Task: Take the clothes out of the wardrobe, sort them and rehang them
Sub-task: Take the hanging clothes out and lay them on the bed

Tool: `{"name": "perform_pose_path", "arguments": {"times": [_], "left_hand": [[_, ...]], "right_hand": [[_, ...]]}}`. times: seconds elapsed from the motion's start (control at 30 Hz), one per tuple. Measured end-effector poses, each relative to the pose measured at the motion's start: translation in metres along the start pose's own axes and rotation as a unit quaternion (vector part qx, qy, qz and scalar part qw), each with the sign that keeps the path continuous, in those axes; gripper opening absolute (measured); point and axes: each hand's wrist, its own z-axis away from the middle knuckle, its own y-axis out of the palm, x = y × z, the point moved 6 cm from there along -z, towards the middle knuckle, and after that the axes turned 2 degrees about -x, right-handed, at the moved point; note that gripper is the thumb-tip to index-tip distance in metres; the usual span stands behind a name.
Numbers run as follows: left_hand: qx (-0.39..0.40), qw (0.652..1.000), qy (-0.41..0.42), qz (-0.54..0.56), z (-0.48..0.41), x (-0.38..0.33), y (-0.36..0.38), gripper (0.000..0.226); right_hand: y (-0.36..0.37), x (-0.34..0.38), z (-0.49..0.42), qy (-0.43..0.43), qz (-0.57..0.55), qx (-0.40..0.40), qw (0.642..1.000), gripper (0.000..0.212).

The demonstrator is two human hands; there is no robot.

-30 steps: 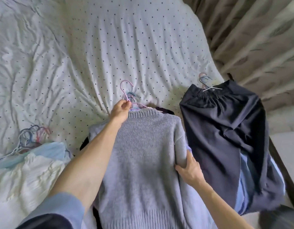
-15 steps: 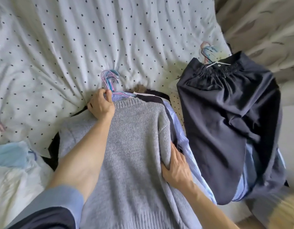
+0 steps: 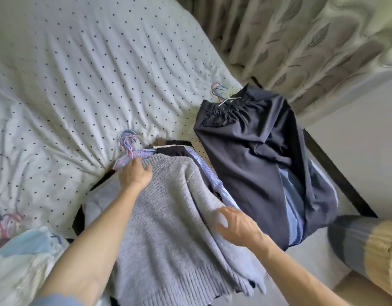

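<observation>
A grey knit sweater (image 3: 168,228) lies on top of a pile of hung clothes on the bed, over a blue striped shirt (image 3: 204,168) and a dark garment. My left hand (image 3: 134,173) grips the sweater's neckline just below the pink and blue hanger hooks (image 3: 127,140). My right hand (image 3: 237,226) hovers with spread fingers over the sweater's right edge, blurred by motion. To the right lies a dark navy garment (image 3: 252,164) with a gathered waist, on its own hangers (image 3: 219,91).
The white dotted bedsheet (image 3: 80,74) stretches to the left and back. A pile of pale blue and white clothes (image 3: 20,261) with hangers sits at lower left. Patterned curtains (image 3: 312,45) hang at right. A dark bed frame edge (image 3: 336,173) runs along the right side.
My right hand has let go of the sweater's side and lifted with fingers spread. My left hand has stayed at the neckline. The camera view has shifted.
</observation>
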Motion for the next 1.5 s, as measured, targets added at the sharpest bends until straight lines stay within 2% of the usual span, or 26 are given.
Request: {"name": "perform_pose_path", "arguments": {"times": [0.1,0.27,0.4,0.57,0.7,0.77,0.87,0.97,1.07,1.2,1.33,1.5], "left_hand": [[0.094,0.993,0.071,0.009,0.076,-0.052,0.000,0.052],[0.153,0.961,0.230,-0.017,0.216,-0.152,0.006,0.052],[0.118,0.910,0.382,-0.110,0.319,-0.234,0.017,0.052],[0.071,0.814,0.541,-0.198,0.448,-0.329,0.036,0.051],[0.061,0.736,0.635,-0.227,0.551,-0.399,0.071,0.051],[0.066,0.679,0.689,-0.243,0.616,-0.428,0.102,0.051],[0.092,0.600,0.748,-0.268,0.698,-0.446,0.138,0.052],[0.113,0.509,0.807,-0.275,0.796,-0.457,0.173,0.051],[0.121,0.419,0.860,-0.266,0.885,-0.467,0.201,0.050],[0.149,0.313,0.903,-0.253,0.981,-0.471,0.238,0.052],[0.184,0.224,0.929,-0.230,1.059,-0.468,0.260,0.054],[0.216,0.129,0.955,-0.157,1.155,-0.465,0.256,0.053]], "right_hand": [[-0.027,-0.021,0.045,0.018,-0.005,-0.032,0.999,0.046],[-0.076,-0.066,0.150,0.028,-0.061,-0.143,0.987,0.036],[-0.087,-0.123,0.251,0.066,-0.063,-0.237,0.967,0.039],[-0.068,-0.202,0.398,0.186,-0.064,-0.353,0.915,0.041],[-0.019,-0.265,0.524,0.302,-0.136,-0.422,0.844,0.041],[0.021,-0.296,0.589,0.359,-0.172,-0.456,0.796,0.039],[0.065,-0.323,0.656,0.421,-0.197,-0.483,0.742,0.036],[0.114,-0.334,0.731,0.499,-0.225,-0.510,0.663,0.040],[0.159,-0.331,0.796,0.566,-0.243,-0.539,0.574,0.033],[0.216,-0.314,0.856,0.647,-0.253,-0.534,0.481,0.031],[0.255,-0.285,0.898,0.719,-0.266,-0.500,0.403,0.035],[0.280,-0.241,0.941,0.787,-0.257,-0.464,0.315,0.040]]}}
